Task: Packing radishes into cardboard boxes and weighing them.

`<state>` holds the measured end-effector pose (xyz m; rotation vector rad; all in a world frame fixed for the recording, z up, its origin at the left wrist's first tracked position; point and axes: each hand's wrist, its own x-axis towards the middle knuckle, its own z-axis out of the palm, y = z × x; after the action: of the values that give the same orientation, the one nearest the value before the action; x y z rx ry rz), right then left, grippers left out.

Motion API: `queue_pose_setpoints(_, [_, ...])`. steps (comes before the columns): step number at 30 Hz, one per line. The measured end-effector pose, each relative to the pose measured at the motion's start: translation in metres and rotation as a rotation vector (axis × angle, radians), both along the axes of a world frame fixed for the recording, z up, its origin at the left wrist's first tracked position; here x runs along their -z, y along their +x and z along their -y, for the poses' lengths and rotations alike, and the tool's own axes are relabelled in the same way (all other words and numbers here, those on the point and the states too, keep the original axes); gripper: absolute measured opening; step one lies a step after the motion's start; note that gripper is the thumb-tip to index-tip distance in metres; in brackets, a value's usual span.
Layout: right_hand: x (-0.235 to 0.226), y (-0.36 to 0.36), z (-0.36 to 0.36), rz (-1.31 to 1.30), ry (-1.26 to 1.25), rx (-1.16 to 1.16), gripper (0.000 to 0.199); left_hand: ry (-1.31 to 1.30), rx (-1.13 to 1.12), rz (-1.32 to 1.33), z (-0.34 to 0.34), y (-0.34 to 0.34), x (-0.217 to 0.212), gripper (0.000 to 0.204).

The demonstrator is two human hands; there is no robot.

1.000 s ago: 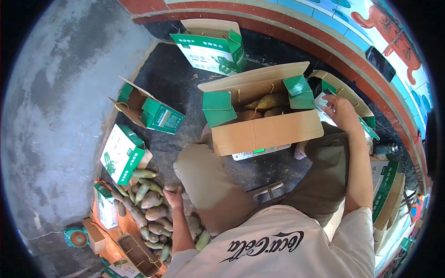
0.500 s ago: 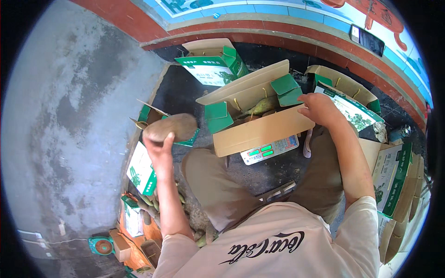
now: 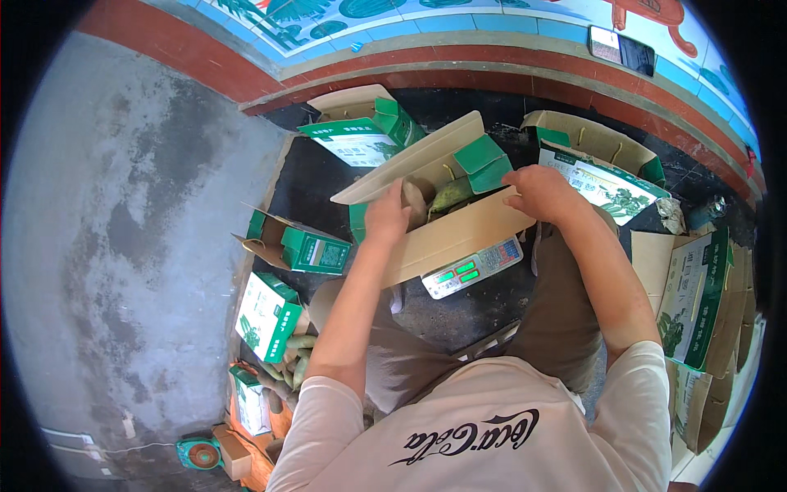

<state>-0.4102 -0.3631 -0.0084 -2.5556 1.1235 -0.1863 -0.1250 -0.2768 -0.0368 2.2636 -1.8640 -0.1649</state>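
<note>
The open brown cardboard box with green flaps (image 3: 443, 221) sits on a grey digital weighing scale (image 3: 474, 267) on the floor in front of the seated person, and it already has several brownish-green tubers in it, so I judge the filling to be partway through. More of the same long tubers (image 3: 288, 369) lie heaped on the floor at about eight o'clock from the box, so there is plainly stock left to move. The left hand (image 3: 385, 218) is over the box's near wall, its fingers (image 3: 392, 205) curled round a brown tuber (image 3: 416, 201) that stands just inside the box; whether they grip it firmly or are letting go I cannot tell. The right hand (image 3: 541, 193) rests on the box's rim at about three o'clock, fingers bent loosely over the cardboard edge, holding nothing else. Other green-and-white printed cartons (image 3: 307, 248) stand with their flaps open around the person, one (image 3: 361, 131) at eleven o'clock from the box and another (image 3: 598, 168) just beyond the right hand.
</note>
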Motion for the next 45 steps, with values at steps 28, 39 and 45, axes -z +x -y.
queue_pose_setpoints(28, [-0.004,0.021,-0.003,-0.157,0.071,-0.02,0.031,-0.095,-0.015,-0.112,-0.02,0.042,-0.014,0.049])
queue_pose_setpoints(39, [0.0,0.012,0.003,-0.135,0.064,-0.035,0.035,-0.069,-0.132,-0.168,0.018,0.04,0.038,0.065])
queue_pose_setpoints(45, [-0.004,0.003,0.003,-0.132,0.068,-0.023,0.031,0.113,0.304,0.083,0.021,-0.015,0.025,0.054])
